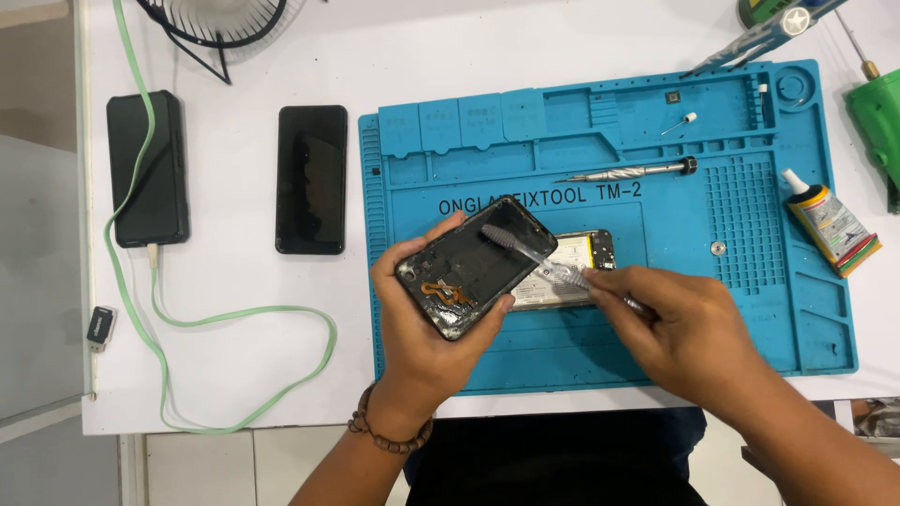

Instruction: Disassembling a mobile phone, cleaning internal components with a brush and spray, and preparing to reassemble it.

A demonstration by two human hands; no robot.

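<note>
Phone housing [473, 265], black and opened up, sits tilted in the left hand [427, 323] near the middle of the frame, its inner side facing up with an orange flex strip showing near its lower left corner. The left fingers [502, 305] wrap round its edges, thumb on the upper rim. The right hand [680, 328], centre right, has its fingers pinched on a clear-handled brush [539, 258] whose bristled head rests on the upper part of the housing. Just behind the housing, lying on the mat, is another phone part with a pale battery [567, 272].

All this happens over a blue silicone work mat [806, 309] with moulded trays and ridges, which fills the right half of the frame and lies on a white bench [234, 375]. On the mat's upper part lie a slim screwdriver [633, 171] and a small white-headed pin [682, 122]. Off the mat's right edge stands a tube of glue [830, 223] with a white nozzle, and a green tool [877, 112] pokes in at the upper right.

To the left of the mat a black phone [311, 178] lies screen up. Further left, a dark power bank [146, 169] has a pale green cable [244, 323] looping across the bench toward the lower left. A black wire fan guard [220, 23] shows at the top edge. A beaded bracelet [384, 433] circles the left wrist. Grey floor [37, 234] runs along the left side.
</note>
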